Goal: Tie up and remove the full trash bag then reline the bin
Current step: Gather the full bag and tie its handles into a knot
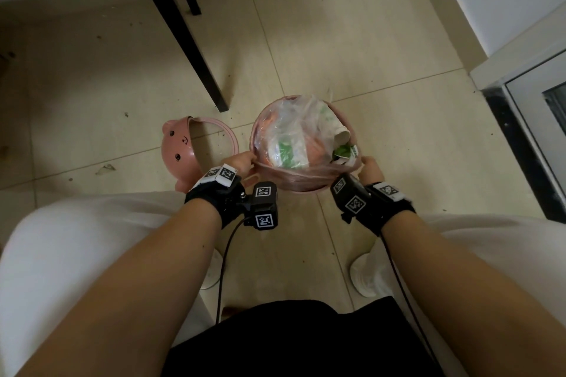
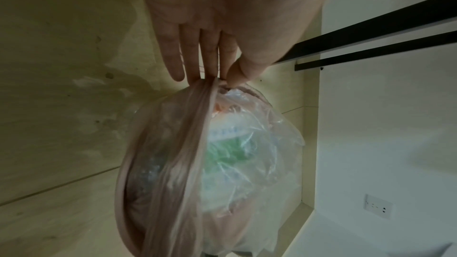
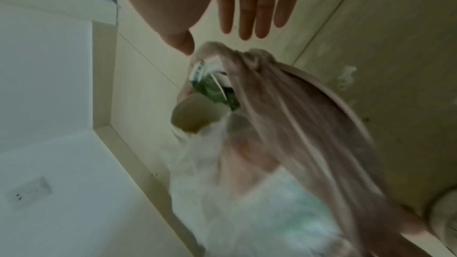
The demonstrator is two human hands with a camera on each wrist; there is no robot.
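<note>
A round pink bin point(image 1: 309, 190) stands on the floor tiles in front of my knees. It holds a full, translucent pink trash bag point(image 1: 291, 176) with white and green packaging and a paper cup point(image 1: 342, 135) inside. My left hand point(image 1: 249, 159) is at the bin's left rim. In the left wrist view, the thumb and fingers of that hand point(image 2: 222, 79) pinch the gathered bag edge point(image 2: 197, 116). My right hand point(image 1: 367, 162) is at the right rim. The right wrist view shows it point(image 3: 215, 40) with straight fingers just above a bunched bag corner point(image 3: 247, 58), holding nothing.
The bin's pink bear-faced lid point(image 1: 180, 147) lies on the floor left of the bin. Black table legs point(image 1: 196, 49) slant down behind it. A wall and a door frame point(image 1: 520, 131) stand to the right. My white shoes point(image 1: 366, 275) are just behind the bin.
</note>
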